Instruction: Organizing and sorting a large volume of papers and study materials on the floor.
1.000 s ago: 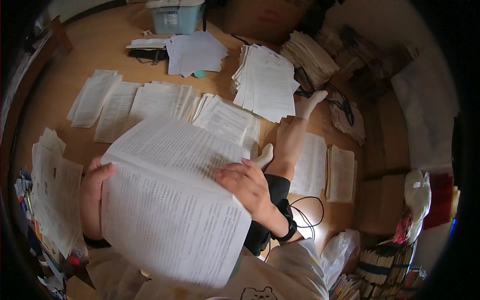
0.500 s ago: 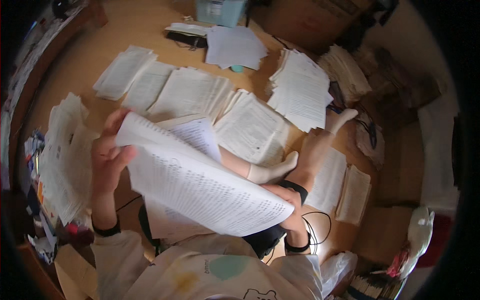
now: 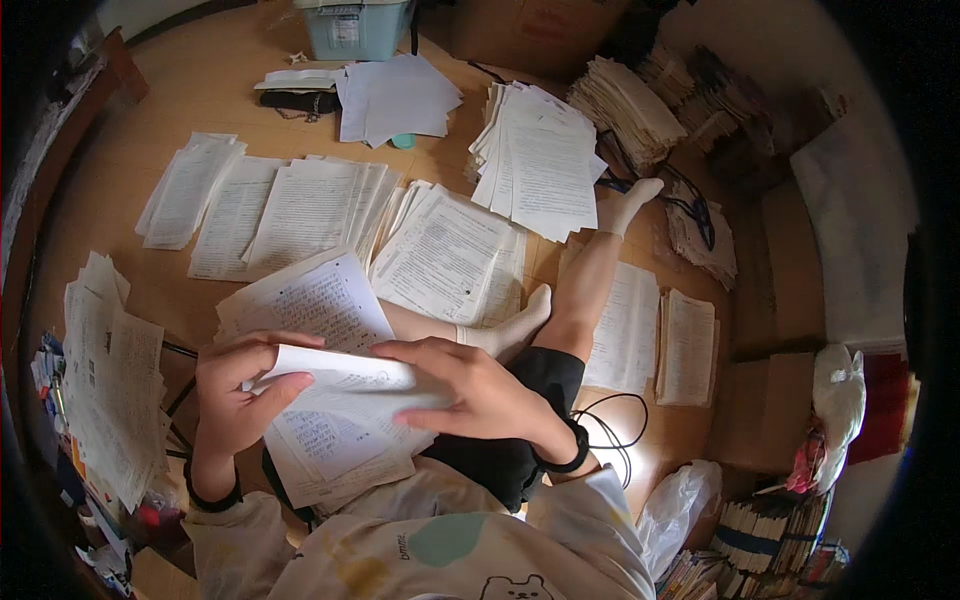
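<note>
Where paper (image 3: 362, 378) spread wide earlier, it's folded | left fingers (image 3: 248, 352) pinch it | right fingers (image 3: 425, 357) clasp loosely

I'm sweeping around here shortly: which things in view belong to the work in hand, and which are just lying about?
In the work:
bent paper sheet, between left hand and right hand
handwritten sheets beneath it
probably the paper stacks on the floor

Likely just lying about:
light-blue bin
cardboard box
translucent plastic bag

Both hands (image 3: 478, 390) near each other before the torso (image 3: 440, 550), thumbs opposite fingers.
</note>
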`<state>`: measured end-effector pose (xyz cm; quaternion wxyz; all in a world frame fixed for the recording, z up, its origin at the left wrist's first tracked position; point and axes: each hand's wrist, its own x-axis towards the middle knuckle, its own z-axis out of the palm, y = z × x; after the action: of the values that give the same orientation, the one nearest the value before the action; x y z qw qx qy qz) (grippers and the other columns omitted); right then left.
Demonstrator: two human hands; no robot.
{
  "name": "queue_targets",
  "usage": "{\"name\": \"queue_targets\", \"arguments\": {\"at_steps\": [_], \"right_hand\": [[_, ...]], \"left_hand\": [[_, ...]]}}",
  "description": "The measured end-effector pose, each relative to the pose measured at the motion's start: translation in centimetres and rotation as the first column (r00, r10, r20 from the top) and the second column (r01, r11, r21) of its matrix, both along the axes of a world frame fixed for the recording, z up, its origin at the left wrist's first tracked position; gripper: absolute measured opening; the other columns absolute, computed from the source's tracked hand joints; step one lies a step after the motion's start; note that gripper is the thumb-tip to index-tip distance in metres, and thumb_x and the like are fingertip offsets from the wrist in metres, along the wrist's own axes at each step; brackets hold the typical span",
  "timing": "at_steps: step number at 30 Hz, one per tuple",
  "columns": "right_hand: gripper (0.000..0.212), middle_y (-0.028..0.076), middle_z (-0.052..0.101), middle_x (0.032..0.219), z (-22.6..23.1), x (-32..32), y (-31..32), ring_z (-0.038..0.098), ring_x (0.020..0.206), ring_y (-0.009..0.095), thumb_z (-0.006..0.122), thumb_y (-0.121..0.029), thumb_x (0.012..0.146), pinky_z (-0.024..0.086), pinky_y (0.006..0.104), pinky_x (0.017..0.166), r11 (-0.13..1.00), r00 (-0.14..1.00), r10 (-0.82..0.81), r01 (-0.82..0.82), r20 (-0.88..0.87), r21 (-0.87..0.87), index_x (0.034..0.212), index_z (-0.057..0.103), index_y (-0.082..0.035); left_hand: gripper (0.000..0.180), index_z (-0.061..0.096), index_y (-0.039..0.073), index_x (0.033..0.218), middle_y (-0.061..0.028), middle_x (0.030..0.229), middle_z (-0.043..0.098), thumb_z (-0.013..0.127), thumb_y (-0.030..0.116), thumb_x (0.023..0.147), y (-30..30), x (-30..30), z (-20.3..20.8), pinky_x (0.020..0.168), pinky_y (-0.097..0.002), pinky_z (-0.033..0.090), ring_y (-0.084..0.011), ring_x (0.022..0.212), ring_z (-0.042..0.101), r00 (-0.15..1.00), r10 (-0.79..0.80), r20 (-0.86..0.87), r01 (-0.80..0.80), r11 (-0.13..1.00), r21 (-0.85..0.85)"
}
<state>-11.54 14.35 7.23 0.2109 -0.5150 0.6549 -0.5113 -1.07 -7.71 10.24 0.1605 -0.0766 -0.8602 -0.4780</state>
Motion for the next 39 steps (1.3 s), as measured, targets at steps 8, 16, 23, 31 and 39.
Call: {"name": "queue_targets", "arguments": {"at_steps": [8,16,23,31,39], "right_hand": [[0.019,0.010,0.058,0.068,0.1,1.0,-2.2,0.057,0.060,0.022,0.062,-0.009,0.073,0.044,0.0309,0.053,0.998,0.977,-0.014,0.001,-0.211,-0.063,0.089,0.058,0.000],[0.015,0.004,0.054,0.062,0.7,3.0,-1.4,0.053,0.054,0.017,0.065,-0.013,0.068,0.042,0.0277,0.046,0.996,0.883,0.011,-0.054,-0.470,-0.077,0.079,0.059,-0.004],[0.017,0.015,0.060,0.075,-6.7,-0.3,-0.6,0.059,0.069,0.030,0.056,-0.015,0.077,0.046,0.0348,0.059,0.903,0.916,-0.348,0.385,-0.197,0.193,0.083,0.057,0.000],[0.029,0.006,0.052,0.049,-13.5,-0.2,-2.9,0.042,0.041,0.008,0.070,-0.019,0.068,0.034,0.0241,0.038,0.788,0.864,-0.487,0.373,0.127,0.490,0.060,0.055,0.004],[0.033,0.003,0.050,0.047,-13.8,-0.7,-2.1,0.040,0.043,0.004,0.062,-0.018,0.077,0.032,0.0230,0.037,0.825,0.905,-0.401,0.287,0.144,0.487,0.056,0.052,0.005]], "left_hand": [[0.015,0.061,-0.002,0.079,-0.0130,0.073,0.063,0.064,0.001,0.064,0.9,1.1,0.5,0.054,-0.0226,0.045,-0.0140,0.060,0.059,0.990,0.121,0.069,-0.137,0.926,0.351],[0.010,0.064,0.005,0.074,-0.0080,0.067,0.063,0.067,0.012,0.067,-1.7,5.9,1.2,0.045,-0.0215,0.044,-0.0125,0.055,0.061,0.973,-0.124,-0.196,0.068,0.961,-0.268],[0.012,0.064,0.003,0.081,-0.0057,0.071,0.064,0.063,0.011,0.072,-1.4,13.1,3.3,0.041,-0.0160,0.042,-0.0082,0.054,0.060,0.880,-0.224,-0.418,0.186,0.974,-0.131],[0.013,0.064,0.001,0.084,-0.0052,0.071,0.063,0.058,0.012,0.078,-4.0,12.6,5.4,0.042,-0.0147,0.041,-0.0070,0.053,0.058,0.876,-0.439,-0.199,0.412,0.896,-0.165],[0.017,0.063,-0.002,0.086,-0.0075,0.071,0.062,0.061,0.013,0.077,-5.0,11.9,4.6,0.043,-0.0160,0.042,-0.0089,0.054,0.059,0.851,-0.498,-0.165,0.473,0.865,-0.166]]}}
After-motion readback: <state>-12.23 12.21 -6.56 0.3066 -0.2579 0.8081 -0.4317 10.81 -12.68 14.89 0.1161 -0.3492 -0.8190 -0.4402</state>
